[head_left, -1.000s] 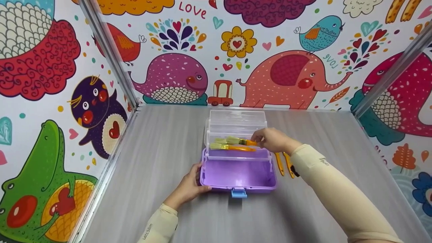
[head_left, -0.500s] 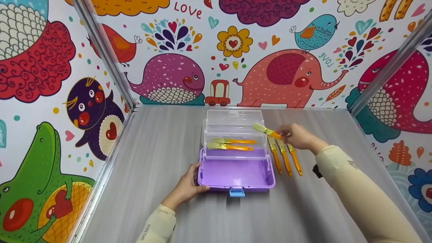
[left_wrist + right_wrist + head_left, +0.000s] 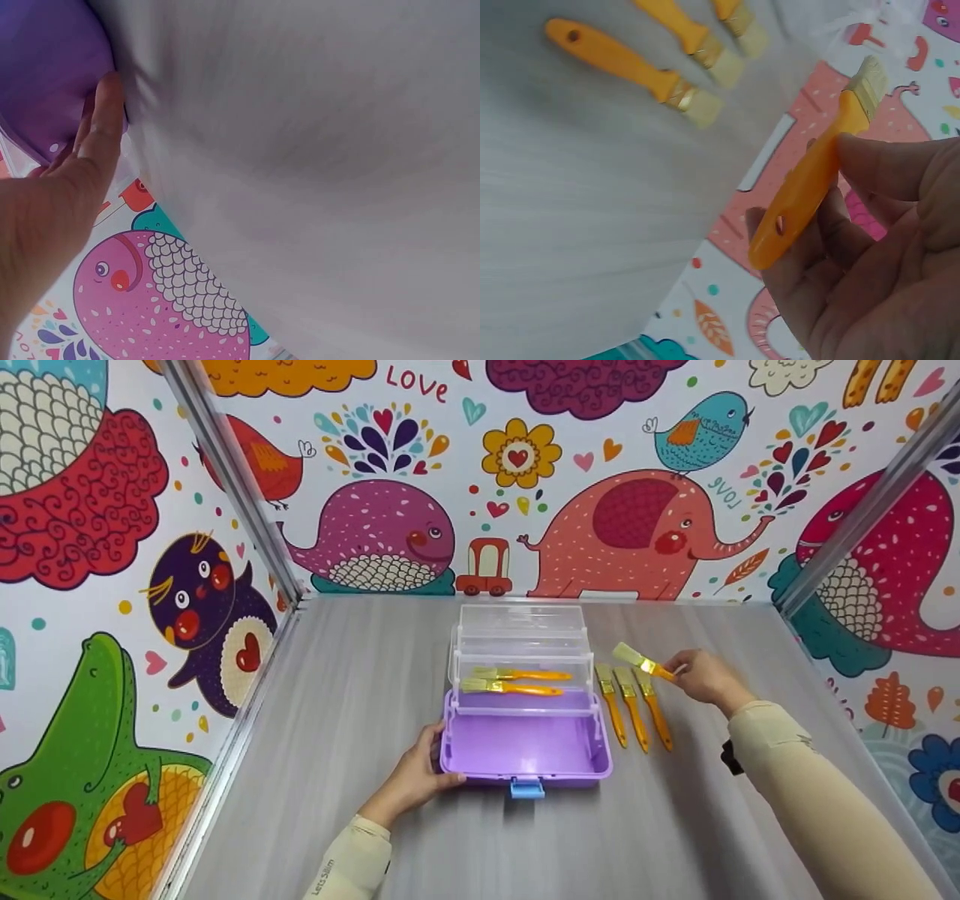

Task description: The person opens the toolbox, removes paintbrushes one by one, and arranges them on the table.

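Note:
A purple storage box stands with its clear trays folded out at the back. My left hand holds its left front corner, thumb along the front and fingers at the side. The left wrist view shows this hand against the purple wall. My right hand pinches a paintbrush by its orange handle, bristles pointing up and left. In the right wrist view, thumb and fingers hold the brush handle. Beside the box, three similar paintbrushes lie in a row; two more lie in a tray.
A blue latch hangs open at the box's front. The grey tabletop ends at a back wall printed with cartoon animals. Metal posts stand at the corners.
My right hand has lifted the paintbrush from the tray and carried it right, past the row of brushes on the table. The left hand stays at the box; the head view has shifted slightly.

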A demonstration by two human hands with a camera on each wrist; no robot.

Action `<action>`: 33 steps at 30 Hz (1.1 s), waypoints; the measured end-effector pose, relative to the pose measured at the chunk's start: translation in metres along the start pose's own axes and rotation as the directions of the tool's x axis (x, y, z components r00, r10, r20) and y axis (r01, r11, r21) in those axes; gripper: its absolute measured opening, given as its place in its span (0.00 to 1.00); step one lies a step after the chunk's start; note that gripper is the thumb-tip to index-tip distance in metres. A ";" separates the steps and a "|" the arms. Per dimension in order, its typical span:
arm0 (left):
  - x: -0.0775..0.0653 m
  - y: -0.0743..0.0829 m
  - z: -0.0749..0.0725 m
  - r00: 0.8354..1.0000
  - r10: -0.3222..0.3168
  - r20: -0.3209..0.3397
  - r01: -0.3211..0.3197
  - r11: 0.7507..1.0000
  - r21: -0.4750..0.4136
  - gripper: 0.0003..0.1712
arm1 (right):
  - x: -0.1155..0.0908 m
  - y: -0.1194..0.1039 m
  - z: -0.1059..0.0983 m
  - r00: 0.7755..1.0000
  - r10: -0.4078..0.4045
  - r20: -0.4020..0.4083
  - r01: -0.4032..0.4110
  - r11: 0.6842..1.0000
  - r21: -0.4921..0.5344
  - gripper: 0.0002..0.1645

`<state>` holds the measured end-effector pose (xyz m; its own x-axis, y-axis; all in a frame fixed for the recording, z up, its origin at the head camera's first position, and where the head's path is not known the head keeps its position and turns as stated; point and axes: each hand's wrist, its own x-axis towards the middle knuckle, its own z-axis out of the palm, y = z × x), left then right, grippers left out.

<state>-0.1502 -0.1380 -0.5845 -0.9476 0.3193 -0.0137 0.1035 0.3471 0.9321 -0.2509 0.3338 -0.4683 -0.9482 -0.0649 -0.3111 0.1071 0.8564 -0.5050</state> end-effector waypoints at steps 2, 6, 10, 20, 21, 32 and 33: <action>0.000 0.000 0.000 1.000 0.000 -0.001 0.000 1.000 0.002 0.53 | 0.000 0.007 0.001 0.999 0.027 0.016 -0.028 1.000 0.012 0.15; 0.000 -0.001 0.000 1.000 -0.011 -0.004 0.011 1.000 0.001 0.53 | 0.000 0.021 0.000 0.996 0.078 0.039 -0.079 0.996 0.038 0.17; 0.001 -0.002 0.000 1.000 -0.020 -0.007 0.019 1.000 -0.008 0.52 | 0.001 0.033 0.001 0.992 0.115 0.049 -0.118 0.991 0.059 0.20; 0.000 -0.002 0.000 1.000 -0.001 -0.001 0.001 1.000 -0.018 0.53 | 0.000 0.059 0.013 0.981 0.185 0.061 -0.191 0.975 0.111 0.25; 0.000 -0.002 0.000 1.000 -0.001 0.000 0.001 1.000 -0.018 0.53 | 0.000 0.061 0.015 0.980 0.187 0.062 -0.193 0.974 0.117 0.25; 0.001 0.000 0.000 0.999 -0.035 0.002 0.035 0.999 -0.003 0.53 | 0.004 0.073 0.034 0.955 0.294 0.048 -0.297 0.931 0.210 0.25; 0.001 0.000 0.000 0.999 -0.034 0.002 0.034 0.999 0.001 0.53 | 0.004 0.073 0.035 0.950 0.307 0.052 -0.310 0.925 0.219 0.25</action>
<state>-0.1510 -0.1381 -0.5848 -0.9499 0.3091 -0.0461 0.0716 0.3588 0.9307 -0.2364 0.3780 -0.5347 -0.8527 0.1744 -0.4924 0.4591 0.6999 -0.5471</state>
